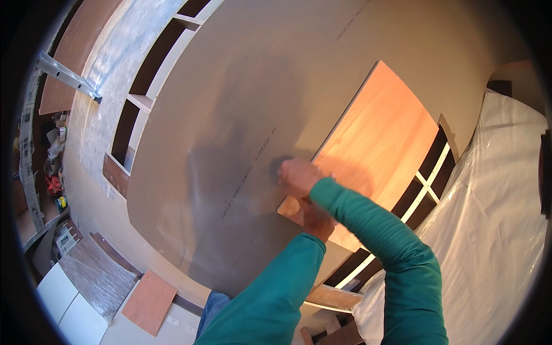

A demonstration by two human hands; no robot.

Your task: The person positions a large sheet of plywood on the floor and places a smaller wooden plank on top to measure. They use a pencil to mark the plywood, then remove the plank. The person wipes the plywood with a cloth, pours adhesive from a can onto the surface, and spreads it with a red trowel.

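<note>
A pale orange wooden panel (pixel 379 132) lies on a large grey-brown board (pixel 241 92). My right hand (pixel 299 175) is curled at the panel's left edge, slightly blurred; what its fingers hold, if anything, is hidden. My left hand (pixel 316 223) is just below it on the lower left part of the panel, partly behind my right wrist; its fingers are mostly hidden.
An opening with white crossed battens (pixel 426 187) shows beside the panel. Translucent plastic sheeting (pixel 477 207) hangs at the right. At the left are white-framed compartments (pixel 146 103), a metal ladder (pixel 66 75), cluttered shelves and stacked boards (pixel 149 302).
</note>
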